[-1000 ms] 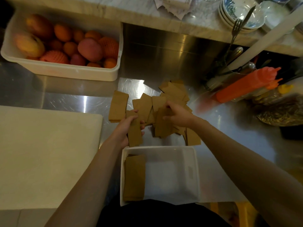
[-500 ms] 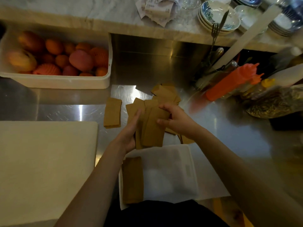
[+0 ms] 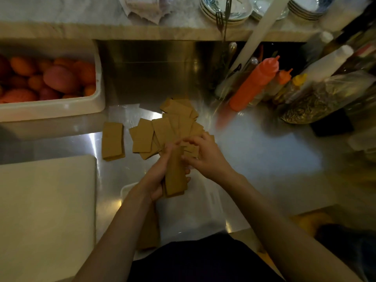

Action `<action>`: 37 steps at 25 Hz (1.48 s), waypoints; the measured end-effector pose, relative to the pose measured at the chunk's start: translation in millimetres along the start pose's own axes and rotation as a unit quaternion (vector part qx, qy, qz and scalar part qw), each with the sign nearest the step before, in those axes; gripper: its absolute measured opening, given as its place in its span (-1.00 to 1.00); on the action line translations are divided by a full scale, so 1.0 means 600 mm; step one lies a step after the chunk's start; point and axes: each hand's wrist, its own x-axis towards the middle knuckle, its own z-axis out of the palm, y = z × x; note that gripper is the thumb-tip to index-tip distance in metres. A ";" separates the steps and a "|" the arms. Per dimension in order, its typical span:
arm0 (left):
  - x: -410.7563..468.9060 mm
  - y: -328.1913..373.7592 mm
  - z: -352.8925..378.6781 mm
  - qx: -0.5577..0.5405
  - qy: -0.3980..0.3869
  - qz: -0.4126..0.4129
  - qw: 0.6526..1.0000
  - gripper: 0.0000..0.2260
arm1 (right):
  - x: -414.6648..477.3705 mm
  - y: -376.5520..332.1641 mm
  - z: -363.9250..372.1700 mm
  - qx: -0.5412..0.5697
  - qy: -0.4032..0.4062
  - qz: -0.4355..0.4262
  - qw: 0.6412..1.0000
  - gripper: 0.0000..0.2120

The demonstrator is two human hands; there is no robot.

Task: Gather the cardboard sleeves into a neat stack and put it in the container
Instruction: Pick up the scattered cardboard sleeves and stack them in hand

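A small separate pile of sleeves (image 3: 113, 141) lies flat on the steel tabletop (image 3: 254, 155). The left hand (image 3: 160, 178) is curled around an upright stack of cardboard sleeves (image 3: 176, 174), thumb along its edge, above the white container (image 3: 126, 189). The right hand (image 3: 205, 155) bends in from the right, fingertips pinching the stack's top, over the loose sleeves (image 3: 166, 129) fanned behind.
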 end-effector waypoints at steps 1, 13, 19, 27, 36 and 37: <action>0.002 -0.002 0.006 -0.020 0.008 0.005 1.000 -0.36 | -0.002 0.016 -0.014 0.023 0.018 0.008 1.000 -0.58; -0.008 -0.082 0.108 -0.246 0.152 0.119 0.950 -0.61 | 0.074 0.218 -0.071 -0.156 -0.111 0.048 0.980 -0.24; -0.032 -0.103 0.098 -0.252 0.167 0.145 0.942 -0.59 | 0.116 0.205 -0.041 -0.308 -0.117 0.009 0.944 -0.31; -0.042 -0.072 0.067 -0.242 0.132 0.142 0.951 -0.55 | 0.075 0.220 -0.066 -0.077 -0.104 0.153 0.980 -0.42; -0.050 -0.047 0.010 -0.277 0.085 0.125 0.949 -0.66 | 0.141 0.075 -0.096 -0.073 -0.158 0.088 0.981 -0.47; -0.051 -0.044 0.002 -0.280 0.086 0.124 0.948 -0.66 | 0.151 0.053 -0.078 -0.099 -0.162 0.076 0.979 -0.38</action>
